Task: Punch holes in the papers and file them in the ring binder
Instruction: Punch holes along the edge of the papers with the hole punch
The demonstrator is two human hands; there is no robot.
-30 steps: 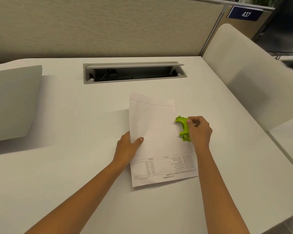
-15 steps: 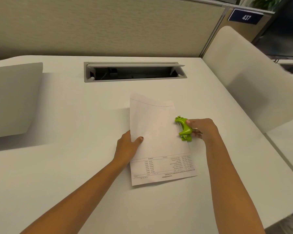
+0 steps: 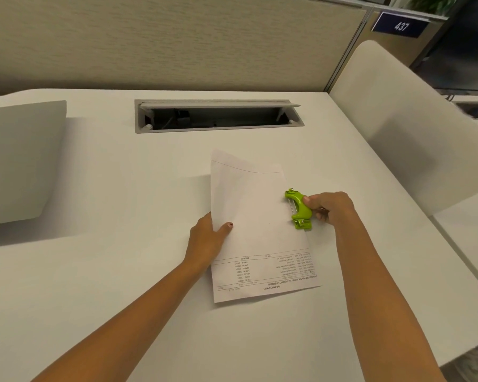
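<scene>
White papers (image 3: 254, 216) with print at the near end lie in the middle of the white desk (image 3: 122, 271). My left hand (image 3: 207, 241) pinches their left edge, thumb on top. A small lime-green hole punch (image 3: 300, 209) sits over the papers' right edge, and my right hand (image 3: 330, 208) grips its outer side. No ring binder shows in view.
A grey cable hatch (image 3: 218, 115) stands open in the desk behind the papers. A pale grey slab (image 3: 20, 161) rests at the left. A white divider panel (image 3: 403, 117) rises at the right, a beige partition wall (image 3: 177, 42) at the back.
My right hand has slid from on top of the punch to its outer right side, uncovering more of the green body. The left hand and papers have stayed put.
</scene>
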